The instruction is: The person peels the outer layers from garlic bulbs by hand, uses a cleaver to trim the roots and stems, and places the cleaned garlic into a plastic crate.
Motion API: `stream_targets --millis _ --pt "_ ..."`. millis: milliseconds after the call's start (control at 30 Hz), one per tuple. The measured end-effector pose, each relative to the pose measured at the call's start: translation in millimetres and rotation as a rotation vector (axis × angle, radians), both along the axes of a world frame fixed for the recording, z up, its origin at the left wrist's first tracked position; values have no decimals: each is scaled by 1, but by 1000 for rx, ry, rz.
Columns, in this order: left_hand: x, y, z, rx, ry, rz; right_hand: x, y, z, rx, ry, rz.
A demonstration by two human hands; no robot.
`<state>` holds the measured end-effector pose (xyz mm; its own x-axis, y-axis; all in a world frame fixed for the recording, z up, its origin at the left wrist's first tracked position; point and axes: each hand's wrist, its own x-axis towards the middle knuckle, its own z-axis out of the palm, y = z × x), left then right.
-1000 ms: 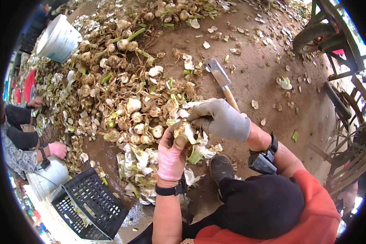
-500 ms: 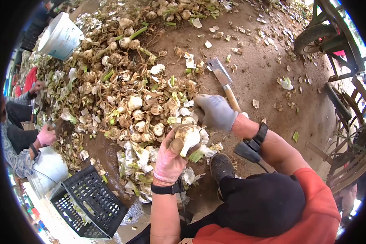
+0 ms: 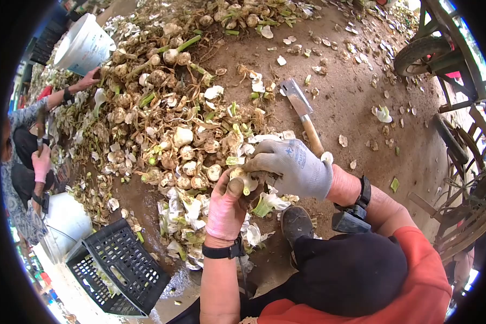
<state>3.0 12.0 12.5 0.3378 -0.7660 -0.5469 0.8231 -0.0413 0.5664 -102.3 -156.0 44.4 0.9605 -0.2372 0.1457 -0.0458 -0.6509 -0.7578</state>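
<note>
A garlic bulb [image 3: 247, 189] with a short cut stem is in my left hand [image 3: 225, 208], which wears a pink-and-grey work glove and is closed around it. My right hand [image 3: 294, 166], in a grey glove, has its fingers bent against the bulb's right side and covers part of it. The outer skin there is hidden by these fingers. Beyond my right hand a cleaver [image 3: 298, 100] with a wooden handle lies on the dirt floor. Loose white husks [image 3: 186, 213] are heaped below and beside my left hand.
A large pile of garlic bulbs [image 3: 162, 119] spreads ahead and left. A white bucket [image 3: 86, 46] stands at its far edge. At left are another person's gloved hand [image 3: 41, 162], a second white bucket [image 3: 67, 216] and a black crate [image 3: 127, 270]. A wheeled cart [image 3: 426, 56] is at right.
My right hand has come down and left onto the bulb, which is now turned and more covered. The other person's arm has reached toward the pile near the far bucket.
</note>
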Motion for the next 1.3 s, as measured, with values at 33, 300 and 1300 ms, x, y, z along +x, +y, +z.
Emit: stream_targets --millis 33,300,1300 --pt "0 2 -1 1 1 2 1 0 0 -19 3 14" --pt "1 5 5 -130 40 -259 4 -28 -73 -61 440 -260" --pt "16 11 -9 223 -531 -55 6 19 -52 189 157 -235"
